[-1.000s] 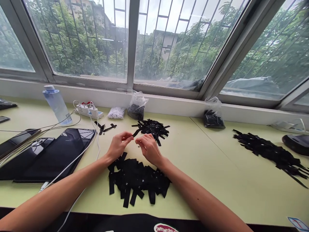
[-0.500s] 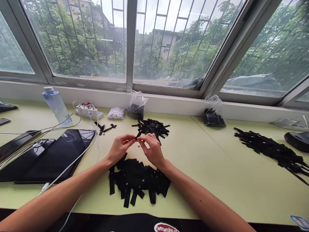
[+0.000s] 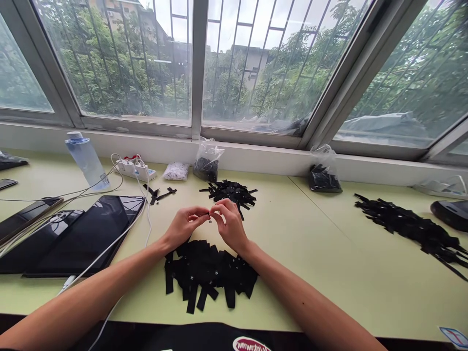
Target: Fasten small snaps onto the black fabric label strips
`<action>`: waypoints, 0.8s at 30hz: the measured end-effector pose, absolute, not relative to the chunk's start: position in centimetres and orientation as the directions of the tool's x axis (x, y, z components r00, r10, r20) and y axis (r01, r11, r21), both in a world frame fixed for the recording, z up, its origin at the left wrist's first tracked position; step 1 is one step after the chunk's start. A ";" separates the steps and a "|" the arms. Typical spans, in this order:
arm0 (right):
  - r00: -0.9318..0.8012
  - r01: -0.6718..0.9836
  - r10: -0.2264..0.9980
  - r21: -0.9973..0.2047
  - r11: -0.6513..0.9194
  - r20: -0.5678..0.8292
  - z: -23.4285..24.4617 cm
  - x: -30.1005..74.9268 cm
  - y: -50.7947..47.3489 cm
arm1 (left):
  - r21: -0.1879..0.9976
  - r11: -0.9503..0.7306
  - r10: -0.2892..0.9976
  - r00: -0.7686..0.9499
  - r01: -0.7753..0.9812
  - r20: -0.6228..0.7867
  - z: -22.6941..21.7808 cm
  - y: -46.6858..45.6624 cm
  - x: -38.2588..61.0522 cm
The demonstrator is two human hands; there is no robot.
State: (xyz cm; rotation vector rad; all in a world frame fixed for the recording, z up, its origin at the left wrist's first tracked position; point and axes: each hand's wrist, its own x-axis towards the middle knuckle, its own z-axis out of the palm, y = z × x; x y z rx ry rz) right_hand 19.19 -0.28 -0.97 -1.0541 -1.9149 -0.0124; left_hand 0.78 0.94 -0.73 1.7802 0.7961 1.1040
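My left hand [image 3: 185, 225] and my right hand [image 3: 229, 223] meet at the fingertips above the table, both closed in a pinch. Between them a small black strip [image 3: 208, 213] barely shows, mostly covered by the fingers. Just below the fingertips is a tiny round metallic piece [image 3: 210, 222]. Nearer to me, under my wrists, spreads a pile of black fabric strips [image 3: 204, 265], some marked with small white letters. Beyond my right hand lies another heap of black strips [image 3: 232, 190].
Left are dark tablets [image 3: 87, 239] with white cables, a water bottle [image 3: 87, 161] and a power strip [image 3: 135, 169]. Along the window sill stand a white packet [image 3: 175, 171] and plastic bags of black pieces [image 3: 206, 165] [image 3: 323, 175]. More black strips [image 3: 409, 222] lie far right.
The black strip between my fingertips shows less than before. My fingers have shifted slightly and closed nearer together around it; the piles have not moved.
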 end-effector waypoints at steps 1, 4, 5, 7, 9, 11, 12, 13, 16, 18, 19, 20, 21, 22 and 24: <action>-0.209 0.670 0.663 -0.389 0.633 0.719 -1.0 19.2 -0.3 | 0.905 -0.418 0.844 0.401 0.075 0.357 -0.7 1.0 0.8; -0.222 0.661 0.653 -0.381 0.647 0.724 -1.0 19.1 -0.5 | 0.900 -0.429 0.844 0.393 0.083 0.366 -0.7 0.9 0.7; -0.233 0.657 0.645 -0.371 0.656 0.728 -0.9 19.1 -0.5 | 0.896 -0.435 0.844 0.387 0.086 0.372 -0.7 0.9 0.7; -0.263 0.653 0.625 -0.341 0.676 0.735 -0.8 19.1 -0.6 | 0.888 -0.450 0.842 0.374 0.089 0.389 -0.5 0.8 0.7; -0.297 0.648 0.605 -0.310 0.695 0.738 -0.6 19.1 -0.7 | 0.882 -0.463 0.840 0.361 0.086 0.405 -0.4 0.7 0.7; -0.318 0.645 0.589 -0.287 0.709 0.743 -0.5 19.1 -0.7 | 0.879 -0.469 0.840 0.350 0.087 0.414 -0.4 0.7 0.6; -0.322 0.643 0.583 -0.280 0.713 0.746 -0.4 19.1 -0.8 | 0.876 -0.473 0.841 0.343 0.091 0.418 -0.4 0.7 0.5; -0.324 0.641 0.578 -0.276 0.717 0.749 -0.3 19.0 -0.8 | 0.874 -0.476 0.842 0.336 0.097 0.422 -0.5 0.7 0.5; -0.324 0.637 0.581 -0.282 0.717 0.746 -0.3 19.0 -0.9 | 0.870 -0.481 0.844 0.327 0.106 0.426 -0.6 0.9 0.4; -0.317 0.640 0.592 -0.293 0.710 0.741 -0.4 19.1 -0.8 | 0.878 -0.470 0.841 0.351 0.094 0.412 -0.6 1.0 0.3; -0.314 0.641 0.596 -0.299 0.707 0.739 -0.5 19.1 -0.7 | 0.882 -0.463 0.838 0.369 0.086 0.403 -0.6 1.1 0.3; -0.310 0.642 0.600 -0.303 0.704 0.737 -0.6 19.1 -0.6 | 0.886 -0.458 0.832 0.388 0.078 0.396 -0.6 1.1 0.4; -0.306 0.642 0.603 -0.308 0.702 0.736 -0.7 19.2 -0.6 | 0.887 -0.456 0.826 0.406 0.073 0.391 -0.6 1.1 0.4; -0.304 0.642 0.606 -0.312 0.700 0.735 -0.8 19.3 -0.5 | 0.886 -0.459 0.819 0.419 0.069 0.391 -0.6 1.1 0.5; -0.303 0.640 0.610 -0.318 0.699 0.732 -0.9 19.3 -0.4 | 0.880 -0.469 0.810 0.430 0.070 0.398 -0.7 1.1 0.5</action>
